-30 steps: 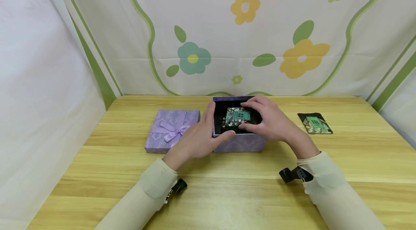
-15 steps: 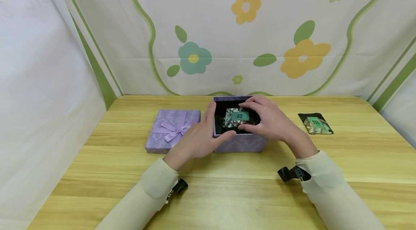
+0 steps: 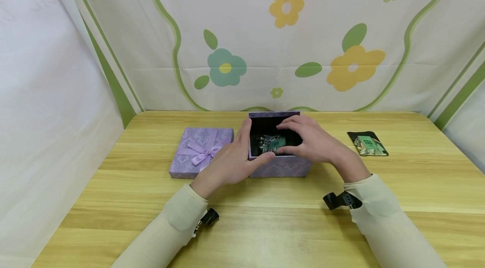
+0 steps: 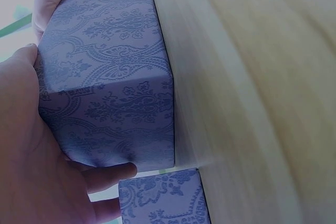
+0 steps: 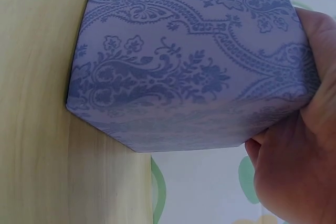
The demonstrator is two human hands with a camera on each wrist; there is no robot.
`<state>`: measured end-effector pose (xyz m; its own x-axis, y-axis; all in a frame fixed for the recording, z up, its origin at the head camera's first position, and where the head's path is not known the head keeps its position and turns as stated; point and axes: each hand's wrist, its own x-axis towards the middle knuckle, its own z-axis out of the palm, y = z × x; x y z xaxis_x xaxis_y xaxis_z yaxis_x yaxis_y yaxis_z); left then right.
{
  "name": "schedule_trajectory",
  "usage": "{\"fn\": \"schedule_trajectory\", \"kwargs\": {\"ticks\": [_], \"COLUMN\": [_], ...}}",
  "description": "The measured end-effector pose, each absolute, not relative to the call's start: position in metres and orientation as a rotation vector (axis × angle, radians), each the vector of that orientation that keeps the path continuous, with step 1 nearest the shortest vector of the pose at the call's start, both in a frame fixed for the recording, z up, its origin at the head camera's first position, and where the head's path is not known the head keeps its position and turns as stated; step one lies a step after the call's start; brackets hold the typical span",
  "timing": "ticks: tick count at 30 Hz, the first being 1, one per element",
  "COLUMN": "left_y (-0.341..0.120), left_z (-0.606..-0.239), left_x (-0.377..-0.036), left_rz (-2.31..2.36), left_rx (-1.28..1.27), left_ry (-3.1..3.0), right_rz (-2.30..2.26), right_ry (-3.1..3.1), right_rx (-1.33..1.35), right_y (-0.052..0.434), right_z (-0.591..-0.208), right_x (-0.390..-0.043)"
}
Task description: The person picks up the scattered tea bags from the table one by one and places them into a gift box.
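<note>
Pinching green packet (image 3: 270, 143) inside purple box (image 3: 279, 166), right hand (image 3: 310, 141); left hand (image 3: 231, 159) grips box's side.

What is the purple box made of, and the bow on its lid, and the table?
The purple box looks like stiff cardboard covered in matte patterned paper: sharp folded edges and a printed damask design show in the wrist views. The bow on the lid seems to be satin ribbon, since it has a soft sheen. The table looks like light wood or a wood-look laminate, with straight grain lines.
</note>
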<state>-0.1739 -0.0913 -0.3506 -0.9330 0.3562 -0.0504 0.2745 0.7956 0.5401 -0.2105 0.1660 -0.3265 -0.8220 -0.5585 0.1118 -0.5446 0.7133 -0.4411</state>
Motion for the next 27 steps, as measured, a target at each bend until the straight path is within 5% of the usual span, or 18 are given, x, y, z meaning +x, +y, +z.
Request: {"fn": "schedule_trajectory", "kwargs": {"ticks": [27], "left_y": [-0.093], "left_z": [-0.350], "left_x": [-0.173], "left_rz": [0.846], "left_rx": [0.508], "left_ry": [2.806], "right_rz": [-1.063], "right_ry": [2.927], "right_rx": [-0.745], "right_y": [0.229], "right_z": [-0.300], "right_x": [-0.207]}}
